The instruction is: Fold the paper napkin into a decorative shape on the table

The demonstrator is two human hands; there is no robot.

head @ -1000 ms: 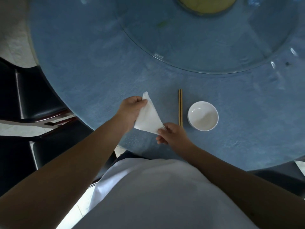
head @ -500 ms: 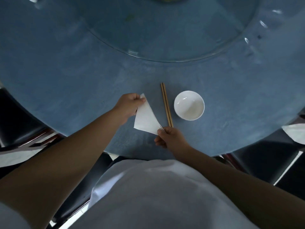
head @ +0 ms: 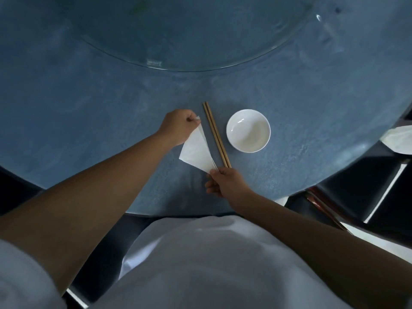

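A white paper napkin (head: 196,150), folded into a triangle, is held just over the blue table (head: 89,108) near its front edge. My left hand (head: 178,127) pinches the napkin's far corner between thumb and fingers. My right hand (head: 225,181) pinches the near right corner, close to the near ends of the chopsticks. The third corner points left and hangs free. The napkin's layers part slightly along the right edge.
A pair of wooden chopsticks (head: 216,134) lies right of the napkin, and a white empty bowl (head: 248,130) stands further right. A glass turntable (head: 189,34) covers the table's middle. Dark chairs (head: 367,192) stand at both sides; another white napkin (head: 399,139) shows at the right edge.
The camera view has shifted, so the table contents sit lower and more central. Both hands keep their corners; the napkin is pulled a little straighter and lies closer to the chopsticks.
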